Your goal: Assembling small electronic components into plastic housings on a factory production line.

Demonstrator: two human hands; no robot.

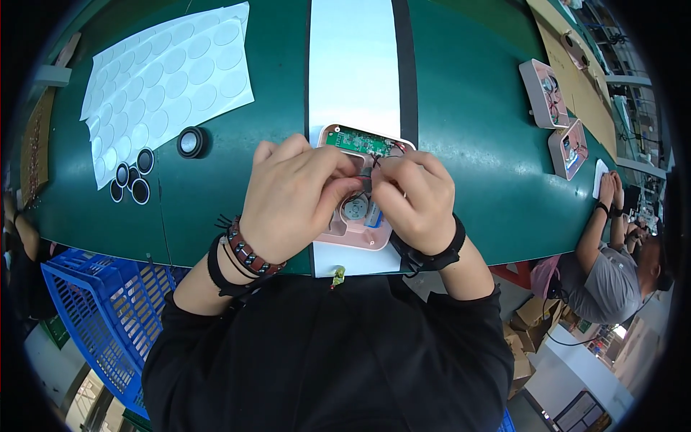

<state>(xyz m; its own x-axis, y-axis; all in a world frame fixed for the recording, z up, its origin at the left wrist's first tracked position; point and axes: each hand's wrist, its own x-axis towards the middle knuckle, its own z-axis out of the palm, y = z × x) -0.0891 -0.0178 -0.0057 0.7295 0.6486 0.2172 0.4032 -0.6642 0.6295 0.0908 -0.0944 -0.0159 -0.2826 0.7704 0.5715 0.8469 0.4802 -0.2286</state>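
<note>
Black shirt point(327, 345) cloth fills the near foreground, and just beyond it an open pink housing point(353, 240) rests on the white strip point(353, 65) along the green tabletop point(468, 93), between the hands. The left hand's point(291, 198) thumb and forefinger are pinched together on thin wires point(365, 175); the right hand point(419, 198) bends in beside them, but whether its grip is closed on anything cannot be told.

Assembly looks partway along: a green circuit board point(351, 141), a round metal component point(354, 208) and a blue battery cell point(373, 215) already sit inside. Wiring seems unfinished, and no cover is on. Apart to the left lie a black round speaker point(191, 142), white-rimmed black discs point(140, 191) and sheets of round stickers point(173, 75); two more open pink housings point(534, 93) stand at the right.
</note>
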